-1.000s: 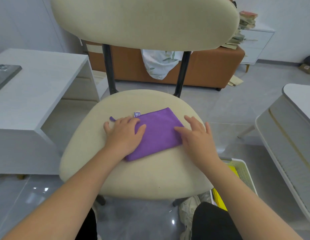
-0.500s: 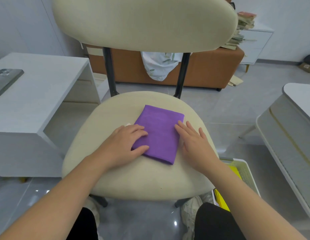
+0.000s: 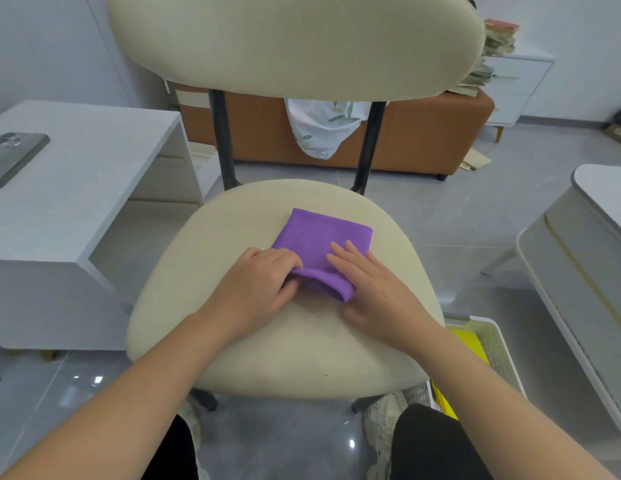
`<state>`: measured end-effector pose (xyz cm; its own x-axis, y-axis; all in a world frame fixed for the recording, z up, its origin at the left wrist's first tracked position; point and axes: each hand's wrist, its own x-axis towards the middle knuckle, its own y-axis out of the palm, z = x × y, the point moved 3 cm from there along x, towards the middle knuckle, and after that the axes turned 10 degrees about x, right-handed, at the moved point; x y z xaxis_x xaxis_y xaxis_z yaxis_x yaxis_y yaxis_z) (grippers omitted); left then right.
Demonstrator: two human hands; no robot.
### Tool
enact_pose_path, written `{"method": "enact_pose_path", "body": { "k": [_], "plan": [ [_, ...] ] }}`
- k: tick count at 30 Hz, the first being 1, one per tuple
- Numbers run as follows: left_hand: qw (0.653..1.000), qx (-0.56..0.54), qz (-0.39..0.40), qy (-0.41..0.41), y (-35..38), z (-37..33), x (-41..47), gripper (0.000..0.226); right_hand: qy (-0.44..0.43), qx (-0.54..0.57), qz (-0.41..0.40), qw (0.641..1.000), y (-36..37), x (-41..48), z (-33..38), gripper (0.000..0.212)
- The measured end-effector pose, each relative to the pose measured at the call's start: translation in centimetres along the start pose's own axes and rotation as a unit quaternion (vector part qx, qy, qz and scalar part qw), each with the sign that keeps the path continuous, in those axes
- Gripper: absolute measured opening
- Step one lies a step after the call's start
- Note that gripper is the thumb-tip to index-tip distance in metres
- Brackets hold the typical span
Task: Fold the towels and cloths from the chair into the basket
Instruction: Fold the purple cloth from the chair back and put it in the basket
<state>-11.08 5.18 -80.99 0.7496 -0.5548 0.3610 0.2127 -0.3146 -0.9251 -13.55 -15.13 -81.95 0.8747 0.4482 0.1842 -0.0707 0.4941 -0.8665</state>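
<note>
Left zone: a white desk carries a phone, lying flat near its left edge.

Centre zone: a cream chair faces the person, with its backrest at the top of the view. A purple cloth lies folded on the seat, slightly right of the seat's middle and turned at an angle to it. The far part of the cloth lies flat. The near edge is raised off the seat in a rounded fold.

The left hand is at the near left edge of the cloth. Its fingers are curled and grip the raised edge.

The right hand is at the near right corner. Its fingers are straight, close together and laid flat on top of the cloth. The thumb sits beside the raised corner; whether it reaches under the fold cannot be determined.

Behind the chair, a brown sofa has a white leaf-patterned sheet draped over its front.

Right zone: a white basket stands on the floor just beside the seat, partly hidden by the right forearm. A yellow item lies inside it. A white table stands further right.
</note>
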Motion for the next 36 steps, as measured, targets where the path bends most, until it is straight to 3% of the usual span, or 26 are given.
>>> {"method": "enact_pose_path", "body": {
  "k": [5, 11, 14, 18, 21, 25, 28, 33, 36],
  "plan": [
    [0.998, -0.068, 0.015, 0.003, -0.9, 0.4, -0.4, 0.025, 0.019, 0.055, 0.027, 0.998, 0.5, 0.0, -0.4, 0.056],
    [0.995, -0.071, -0.013, -0.068, -0.5, 4.9, -1.8, 0.054, 0.044, 0.176, -0.017, 0.983, -0.1, -0.5, -1.1, 0.047],
    [0.996, -0.066, 0.025, -0.061, 0.2, 5.9, -2.6, 0.052, 0.052, 0.229, -0.036, 0.971, -0.4, -0.5, -1.2, 0.043],
    [0.992, -0.115, 0.025, -0.042, 0.2, 4.4, -2.1, 0.067, 0.056, 0.258, -0.043, 0.964, -0.4, -0.5, -1.1, 0.042],
    [0.995, -0.087, 0.045, 0.016, 0.6, 3.6, -1.7, 0.073, 0.036, 0.236, -0.016, 0.971, -0.3, -0.6, -1.0, 0.046],
    [0.99, -0.011, 0.125, 0.067, 1.3, 3.5, -2.3, 0.093, 0.006, 0.074, 0.085, 0.994, 0.0, -1.2, -1.1, 0.071],
    [0.987, -0.003, 0.14, 0.073, 1.0, 3.2, -3.1, 0.088, 0.011, 0.012, 0.121, 0.992, -0.2, -2.0, -1.1, 0.075],
    [0.985, 0.02, 0.134, 0.108, -0.2, 2.1, -5.1, 0.077, 0.009, -0.015, 0.159, 0.987, -0.5, -3.9, 0.3, 0.07],
    [0.981, 0.002, 0.166, 0.101, -1.2, 1.3, -6.0, 0.066, 0.038, 0.054, 0.186, 0.98, -1.7, -4.7, 1.1, 0.073]
  ]
}}
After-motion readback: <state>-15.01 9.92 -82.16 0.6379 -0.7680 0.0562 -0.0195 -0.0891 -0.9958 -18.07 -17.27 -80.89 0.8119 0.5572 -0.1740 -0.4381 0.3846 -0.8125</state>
